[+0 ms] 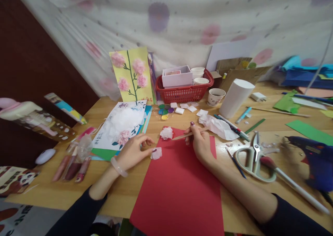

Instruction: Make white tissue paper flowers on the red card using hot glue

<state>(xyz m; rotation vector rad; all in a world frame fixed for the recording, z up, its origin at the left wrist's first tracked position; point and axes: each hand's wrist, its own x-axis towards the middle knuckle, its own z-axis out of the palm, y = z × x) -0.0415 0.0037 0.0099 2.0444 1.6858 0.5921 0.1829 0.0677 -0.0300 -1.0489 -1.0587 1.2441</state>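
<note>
My right hand (199, 142) is closed on a flat wooden craft stick (183, 136), pinched between thumb and fingers. Its far tip meets a crumpled white tissue tuft (166, 133) on a small red patch near the top of the red paper sheet (182, 191). To the left, my left hand (136, 147) has its thumb stretched out, apart from the half-bent fingers. The thumb tip touches a small square of white tissue (156, 154) at the sheet's left edge; whether that square is lifted or lying flat, I cannot tell.
A red basket (182, 94) stands at the back beside a paper cup (215, 96) and a white roll (236, 97). Crumpled tissue (220, 127), scissors (255, 159), a brush (293, 182) and a blue glue gun (316, 159) lie right. White fluff (125, 121) covers a printed sheet at left.
</note>
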